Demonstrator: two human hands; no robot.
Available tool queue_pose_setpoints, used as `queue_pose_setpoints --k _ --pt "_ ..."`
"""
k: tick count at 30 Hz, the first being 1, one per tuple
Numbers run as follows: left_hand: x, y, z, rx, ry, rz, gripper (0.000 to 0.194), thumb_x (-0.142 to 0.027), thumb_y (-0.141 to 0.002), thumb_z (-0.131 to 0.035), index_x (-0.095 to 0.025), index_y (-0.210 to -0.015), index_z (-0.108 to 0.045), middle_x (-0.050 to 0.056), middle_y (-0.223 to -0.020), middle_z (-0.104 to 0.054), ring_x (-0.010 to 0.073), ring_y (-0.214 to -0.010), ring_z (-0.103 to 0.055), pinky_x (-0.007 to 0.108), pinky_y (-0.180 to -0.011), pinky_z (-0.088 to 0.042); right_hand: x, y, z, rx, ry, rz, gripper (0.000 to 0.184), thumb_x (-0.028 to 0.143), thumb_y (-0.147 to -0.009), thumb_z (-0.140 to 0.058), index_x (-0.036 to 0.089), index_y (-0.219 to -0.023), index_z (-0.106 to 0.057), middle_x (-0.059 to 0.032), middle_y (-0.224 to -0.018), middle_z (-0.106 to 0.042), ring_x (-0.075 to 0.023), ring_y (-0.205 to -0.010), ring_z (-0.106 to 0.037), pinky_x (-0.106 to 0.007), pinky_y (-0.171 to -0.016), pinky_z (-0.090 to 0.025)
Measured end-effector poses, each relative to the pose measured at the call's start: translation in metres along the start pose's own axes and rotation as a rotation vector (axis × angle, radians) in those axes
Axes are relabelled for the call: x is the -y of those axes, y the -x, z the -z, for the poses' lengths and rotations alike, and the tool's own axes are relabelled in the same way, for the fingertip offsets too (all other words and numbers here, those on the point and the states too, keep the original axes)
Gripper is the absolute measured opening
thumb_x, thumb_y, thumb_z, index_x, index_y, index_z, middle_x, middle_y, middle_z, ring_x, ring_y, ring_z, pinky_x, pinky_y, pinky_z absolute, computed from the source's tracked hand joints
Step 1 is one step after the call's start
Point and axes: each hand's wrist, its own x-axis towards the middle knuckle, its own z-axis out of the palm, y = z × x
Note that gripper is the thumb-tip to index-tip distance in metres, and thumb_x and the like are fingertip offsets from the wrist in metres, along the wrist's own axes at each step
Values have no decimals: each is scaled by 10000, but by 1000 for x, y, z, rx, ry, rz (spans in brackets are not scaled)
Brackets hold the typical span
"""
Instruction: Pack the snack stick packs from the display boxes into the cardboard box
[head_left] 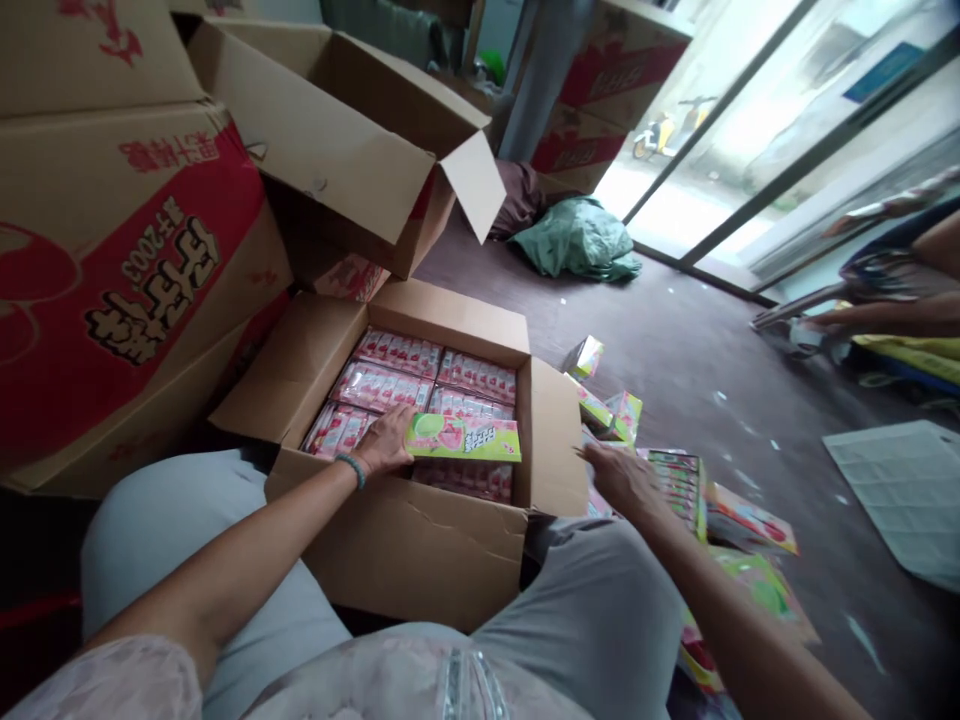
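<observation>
An open cardboard carton point(420, 560) stands between my knees, packed with rows of pink-and-red wrapped packs point(390, 385). My left hand point(386, 440), with a beaded bracelet on its wrist, grips the left end of a flat green-and-pink printed box point(491, 440). That box lies level over the packs inside the carton. Outside the carton, my right hand point(619, 475) is beside the right flap point(556, 435), above a loose heap of similar boxes. Its fingers are partly hidden and blurred, so any hold is unclear. One box in the heap shows a row of packs point(675, 485).
Large printed cartons point(150, 260) are stacked at the left, and another open carton point(337, 130) stands behind. A green plastic bag point(581, 240) lies on the floor. To the right are a pale flat sheet point(900, 490) and another person's leg point(862, 320), near glass doors.
</observation>
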Motion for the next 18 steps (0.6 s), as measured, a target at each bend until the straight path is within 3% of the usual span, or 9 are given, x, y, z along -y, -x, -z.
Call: queue_pose_setpoints --k 3,6,9,13,15,18 --pt "-6 -1 1 2 -28 -23 597 -155 -586 -678 -144 -1148 -479 147 -1152 -571 314 -1132 -545 470 -1029 -457 60 -12 16 -85 -125 182 326 165 -946 -357 234 -1112 -630 -71 -997 -707 -186 -890 -656 -269 -645 -350" --pt "-10 1 3 1 -33 -29 571 -141 -601 -661 -151 -1142 -481 141 -1154 -570 301 -1127 -552 459 -1038 -458 115 -33 30 -48 -150 343 308 164 -948 -373 184 -1118 -629 -113 -997 -702 -199 -918 -655 -273 -700 -392" --pt "-11 3 1 -11 -17 -34 612 -161 -606 -671 -160 -1183 -466 139 -1181 -566 301 -1156 -545 461 -1049 -455 135 -46 29 -6 -133 372 319 127 -942 -356 140 -1047 -656 -148 -956 -702 -224 -905 -663 -292 -719 -414" --pt "-8 7 -5 -28 10 -51 664 -201 -636 -676 -157 -1255 -440 151 -1249 -544 307 -1227 -513 461 -1085 -429 110 -48 13 35 -100 354 345 158 -970 -330 150 -1139 -630 -153 -1015 -700 -230 -954 -662 -296 -743 -426" --pt "-6 8 -6 -26 21 -45 672 -192 -633 -669 -152 -1263 -439 156 -1266 -536 307 -1242 -504 458 -1094 -418 81 -45 6 60 -79 298 357 159 -970 -330 151 -1164 -629 -158 -1032 -701 -230 -974 -662 -292 -751 -423" --pt "-4 8 -2 -11 69 13 680 -152 -602 -653 -175 -1251 -451 131 -1267 -539 289 -1235 -509 445 -1087 -419 31 -36 -1 122 -45 143 340 132 -936 -366 120 -1033 -691 -184 -964 -714 -243 -935 -678 -292 -724 -420"
